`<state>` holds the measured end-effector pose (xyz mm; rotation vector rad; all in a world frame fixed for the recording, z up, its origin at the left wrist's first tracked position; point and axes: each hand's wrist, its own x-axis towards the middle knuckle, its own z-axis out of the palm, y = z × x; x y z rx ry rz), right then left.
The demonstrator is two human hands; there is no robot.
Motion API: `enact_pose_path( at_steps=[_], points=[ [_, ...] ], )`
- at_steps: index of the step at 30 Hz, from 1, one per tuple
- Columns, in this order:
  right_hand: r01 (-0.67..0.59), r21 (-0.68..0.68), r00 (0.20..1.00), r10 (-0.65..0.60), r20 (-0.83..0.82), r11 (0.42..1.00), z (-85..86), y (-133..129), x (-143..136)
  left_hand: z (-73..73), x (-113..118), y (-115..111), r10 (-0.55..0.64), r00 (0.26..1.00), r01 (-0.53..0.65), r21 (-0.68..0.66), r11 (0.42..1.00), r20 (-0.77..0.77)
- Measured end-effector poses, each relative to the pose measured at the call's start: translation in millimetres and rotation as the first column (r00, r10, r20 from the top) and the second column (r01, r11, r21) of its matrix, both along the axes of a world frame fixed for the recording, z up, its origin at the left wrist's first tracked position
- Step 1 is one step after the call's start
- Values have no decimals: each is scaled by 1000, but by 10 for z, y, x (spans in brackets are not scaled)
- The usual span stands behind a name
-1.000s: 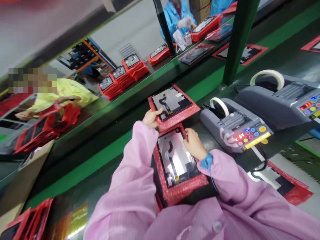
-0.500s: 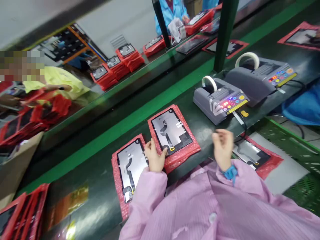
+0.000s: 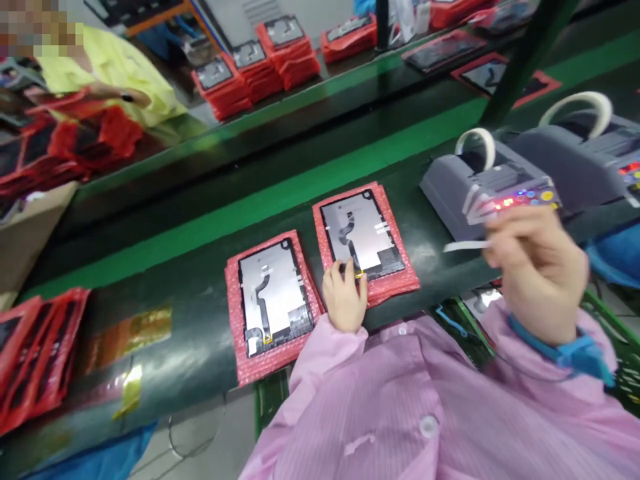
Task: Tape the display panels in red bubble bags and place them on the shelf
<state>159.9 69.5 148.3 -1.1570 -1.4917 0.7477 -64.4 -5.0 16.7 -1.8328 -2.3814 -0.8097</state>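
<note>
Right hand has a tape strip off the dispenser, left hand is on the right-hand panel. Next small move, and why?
Probably bring the right hand and its tape strip left and down to the panel that the left hand steadies. The strip hangs in the air by the tape dispenser, clear of the panel, and the left hand's fingers rest at the panel's near edge by the flex cable, apparently holding it in place.

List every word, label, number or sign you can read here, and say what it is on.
None can be read.
Nearer tape dispenser: lit coloured buttons, any lettering blurred.
Farther tape dispenser: red lights at its edge, blurred.
Two panels on red bubble wrap, right one under the left hand, left one: no print legible.
</note>
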Motion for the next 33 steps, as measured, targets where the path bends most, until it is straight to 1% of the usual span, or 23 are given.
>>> enact_pose_path(
  at_steps=[1,2,3,4,5,6,7,8,9,10,12,13,15,18,21,25,27,30,31,32,33],
  points=[
    [-304,-9,941,301,157,953,114,150,-141,9,6,14,18,1000,-18,-10,1000,-8],
    [-545,-49,794,534,290,837,178,356,-324,21,10,28,35,999,-35,-22,999,-19],
    [-699,-124,621,683,383,705,190,599,-543,34,14,43,49,998,-50,-37,998,-33],
    [-786,-216,452,776,440,580,153,856,-787,47,17,57,60,997,-62,-53,997,-47],
    [-827,-313,288,830,478,467,78,1105,-1040,58,20,72,70,996,-74,-68,995,-61],
    [-829,-411,146,855,497,380,-22,1326,-1284,65,24,86,79,994,-84,-78,993,-72],
    [-811,-494,31,868,496,312,-131,1508,-1504,68,29,99,89,993,-95,-83,992,-79],
    [-789,-558,-55,874,483,258,-236,1645,-1690,67,36,111,100,991,-107,-83,991,-83],
    [-772,-598,-116,878,464,214,-327,1739,-1836,64,43,122,112,990,-119,-81,990,-84],
    [-766,-619,-159,881,445,175,-398,1797,-1943,59,51,131,125,989,-131,-80,988,-81],
    [-772,-626,-217,880,423,111,-486,1839,-2064,53,66,147,144,987,-150,-83,985,-73],
    [-775,-625,-239,874,423,91,-511,1841,-2094,53,72,153,148,986,-154,-88,984,-71],
    [-775,-628,-272,857,438,75,-550,1839,-2131,63,82,166,151,986,-158,-100,982,-72],
    [-779,-620,-285,828,484,94,-623,1845,-2174,91,88,186,155,984,-164,-109,980,-86],
    [-796,-588,-251,808,533,141,-695,1844,-2197,121,83,211,133,985,-145,-117,982,-106],
    [-794,-565,-187,794,579,225,-743,1801,-2179,146,59,244,40,992,-56,-132,990,-124],
    [-804,-544,-169,785,596,239,-762,1775,-2159,152,48,255,14,990,-33,-135,990,-140],
    [-827,-505,-133,786,603,248,-804,1749,-2139,156,40,264,11,989,-31,-138,990,-145],
    [-827,-499,-107,799,591,259,-822,1747,-2139,156,40,266,12,989,-33,-138,990,-145],
    [-826,-480,-45,813,580,297,-841,1750,-2142,157,40,267,13,989,-33,-137,990,-148],
    [-811,-435,106,828,550,392,-859,1758,-2149,157,40,270,13,988,-34,-138,990,-153]
  ],
)
